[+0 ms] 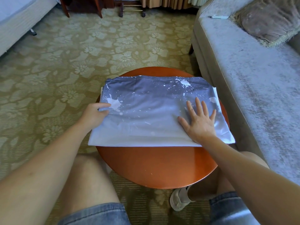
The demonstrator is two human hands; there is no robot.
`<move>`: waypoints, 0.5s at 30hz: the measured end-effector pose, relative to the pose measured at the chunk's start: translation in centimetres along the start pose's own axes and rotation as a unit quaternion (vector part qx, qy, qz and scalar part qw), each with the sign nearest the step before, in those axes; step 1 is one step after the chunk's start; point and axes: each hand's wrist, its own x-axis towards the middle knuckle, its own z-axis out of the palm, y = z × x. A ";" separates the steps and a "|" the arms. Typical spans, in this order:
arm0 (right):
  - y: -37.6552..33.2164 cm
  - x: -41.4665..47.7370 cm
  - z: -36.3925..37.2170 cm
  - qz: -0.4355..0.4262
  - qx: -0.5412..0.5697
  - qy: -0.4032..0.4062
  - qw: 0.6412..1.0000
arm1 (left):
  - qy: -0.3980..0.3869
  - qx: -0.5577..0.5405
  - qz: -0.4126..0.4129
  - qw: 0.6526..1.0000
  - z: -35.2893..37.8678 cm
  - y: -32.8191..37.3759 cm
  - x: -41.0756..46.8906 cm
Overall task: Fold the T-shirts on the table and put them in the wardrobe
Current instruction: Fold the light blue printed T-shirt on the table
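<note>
A bed (16, 17) edges the frame at 10 o'clock as a seated person works on a blue-grey, paint-splashed T-shirt (146, 114) lying across a round table (155, 166) in mid-room. The left hand (93, 115), at 9 o'clock on the cloth, pinches the T-shirt's left edge, thumb on top and fingers tucked under, apparently ready to lift that side over for the next fold. The right hand (198, 122), at 4 o'clock on the cloth, lies flat with fingers spread, pressing the fabric down so that it neither slides nor bunches on the polished top (a white layer peeks out beneath the edges; whether it is a second garment cannot be told). The T-shirt looks partly folded, a broad rectangle overhanging the table on both sides. A sofa (243, 78) stands just beside the table at 3 o'clock, with a cushion (267, 21) and a pen (218, 17) on it. The wardrobe is not in view, so putting away looks some way off.
</note>
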 end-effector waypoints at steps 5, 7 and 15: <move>-0.3 0.4 -0.2 -0.017 -0.033 -0.069 0.997 | -0.041 -0.076 -0.043 0.995 -1.4 -0.3 0.2; -1.0 0.5 -0.3 -0.016 -0.033 -0.082 0.996 | -0.064 -0.120 -0.061 0.989 -2.4 0.3 -0.2; -3.3 -2.5 -1.5 0.025 0.183 0.040 0.982 | -0.089 -0.070 0.005 0.994 -6.0 8.7 -2.3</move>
